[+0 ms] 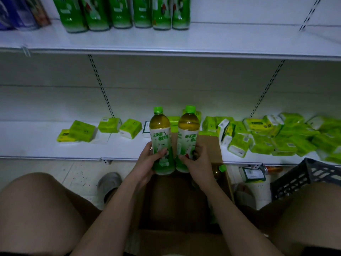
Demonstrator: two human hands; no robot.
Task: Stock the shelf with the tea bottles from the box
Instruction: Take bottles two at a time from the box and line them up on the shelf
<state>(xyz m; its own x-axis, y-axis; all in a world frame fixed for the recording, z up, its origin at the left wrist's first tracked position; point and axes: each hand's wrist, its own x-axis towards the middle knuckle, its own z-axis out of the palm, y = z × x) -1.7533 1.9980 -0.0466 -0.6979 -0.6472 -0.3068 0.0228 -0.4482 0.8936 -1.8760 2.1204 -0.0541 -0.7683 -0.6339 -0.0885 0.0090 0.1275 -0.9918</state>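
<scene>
- Bare knees frame the bottom of the view, with an open cardboard box (186, 235) on the floor between them, directly under both hands.
- Left hand (147, 159) is wrapped around the lower half of one tea bottle (160, 139), held upright.
- Right hand (196, 161) clasps a second tea bottle (187, 139) the same way; the two bottles stand side by side, nearly touching.
- One more green-capped bottle (220, 171) stays in the box, just right of the right hand.
- Beyond the held bottles lies the bottom shelf (36, 145), strewn with green tissue packs (267, 137), most heaped to the right of the grip.
- Well above the grip, a row of shelved bottles (121, 13) stands on the upper shelf (239, 41).
- Right of the box sits a dark plastic crate (302, 176); left of it, a grey shoe (108, 183).
</scene>
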